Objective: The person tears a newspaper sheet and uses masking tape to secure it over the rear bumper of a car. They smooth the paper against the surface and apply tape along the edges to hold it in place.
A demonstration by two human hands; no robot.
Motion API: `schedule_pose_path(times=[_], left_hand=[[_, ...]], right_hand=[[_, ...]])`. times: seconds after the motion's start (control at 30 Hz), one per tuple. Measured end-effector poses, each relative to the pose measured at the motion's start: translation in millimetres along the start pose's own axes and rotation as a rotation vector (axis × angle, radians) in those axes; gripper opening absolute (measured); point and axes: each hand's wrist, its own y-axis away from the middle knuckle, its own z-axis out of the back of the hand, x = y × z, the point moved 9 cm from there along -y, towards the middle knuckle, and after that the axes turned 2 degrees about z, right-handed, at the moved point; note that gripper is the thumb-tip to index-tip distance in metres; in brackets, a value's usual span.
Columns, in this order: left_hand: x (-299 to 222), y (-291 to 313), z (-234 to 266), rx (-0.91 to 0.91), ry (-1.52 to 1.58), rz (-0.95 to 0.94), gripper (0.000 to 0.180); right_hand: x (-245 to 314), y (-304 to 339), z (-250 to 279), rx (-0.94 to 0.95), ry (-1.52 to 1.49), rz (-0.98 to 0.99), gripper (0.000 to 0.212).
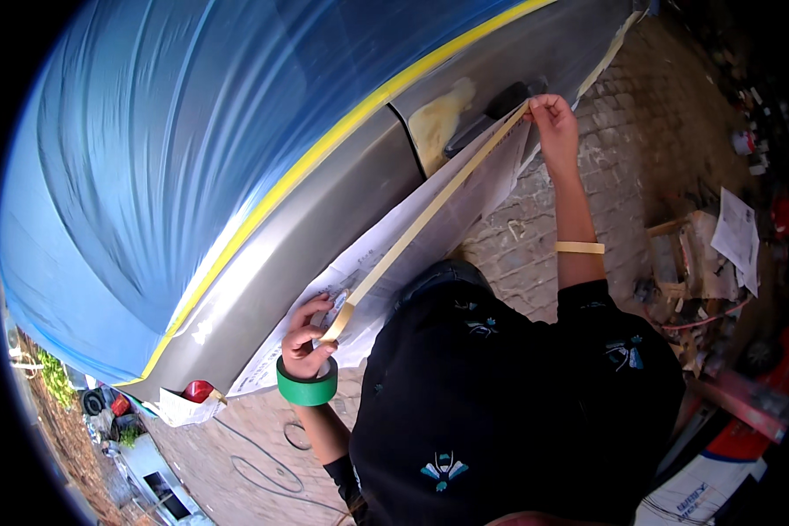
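A long cream strip of masking tape point(438, 202) is stretched diagonally between my hands, along a printed paper sheet point(386, 254). My left hand point(303, 346) is closed round the tape roll point(337, 323) at the near end. Up at the far right, my right hand point(554, 123) pinches the strip's other end beside a dark door handle point(508, 101). The sheet lies against the lower part of a grey car panel point(324, 206). Around my left wrist sits a green tape roll point(307, 386); a short piece of tape point(580, 248) circles my right forearm.
Blue plastic sheeting point(140, 167) covers the car's upper part, edged with yellow tape point(302, 162). A red lamp point(198, 391) with paper round it is at the car's end. A hose point(272, 482) lies on the paving. To the right stands a wooden crate point(675, 254).
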Motion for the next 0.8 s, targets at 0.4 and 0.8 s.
schedule_pose_path(times=[0.4,0.8], left_hand=[[0.9,-0.7,6.6,-0.157,0.041,0.011,0.034],[-4.9,-0.4,0.8,-0.284,0.255,0.012,0.026]], right_hand=[[22.1,-34.4,-25.1,-0.067,-0.003,0.130,0.009],[28.2,-47.0,-36.7,-0.217,0.227,0.280,0.011]])
